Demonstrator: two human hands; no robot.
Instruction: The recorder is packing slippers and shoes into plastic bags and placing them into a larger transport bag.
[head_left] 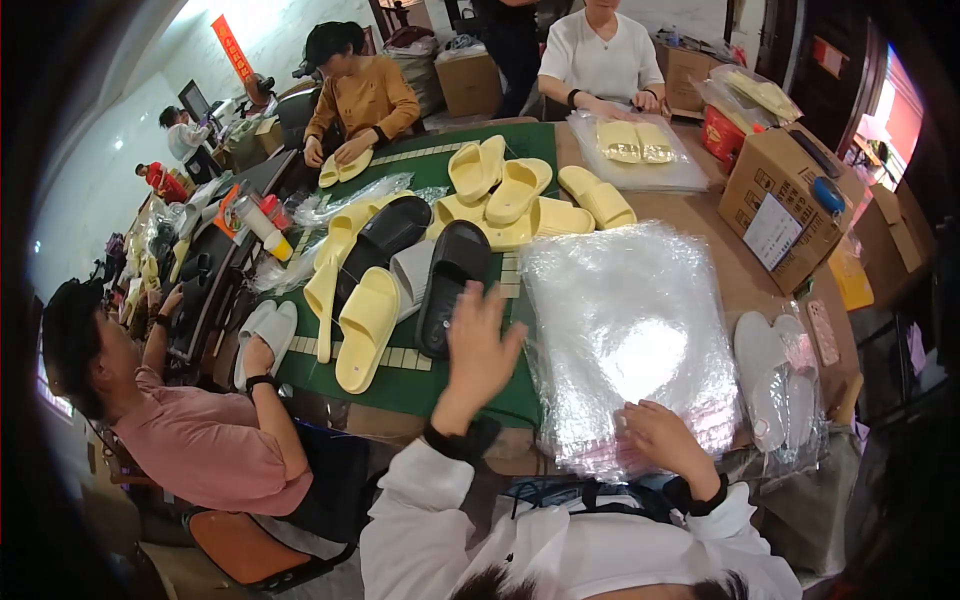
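Note:
My left hand [480,350] has its fingers spread over the toe end of a black slipper [438,325]; whether it touches the slipper I cannot tell. My right hand [665,437] lies on the near part of a stack of clear plastic bags [630,290], fingers outstretched and nothing visibly gripped. Left of the black slipper are a light grey slipper [408,270], a yellow slipper [366,325] and another black slipper [385,240]. Several more yellow slippers [520,190] are heaped farther back.
A green mat [400,378] covers part of the table. On the right are bagged white slippers [770,400], a phone [823,332] and a cardboard box [775,200]. Co-workers handle slippers: one in pink [215,440] at left, one in mustard [372,95] and one in white [600,60] across.

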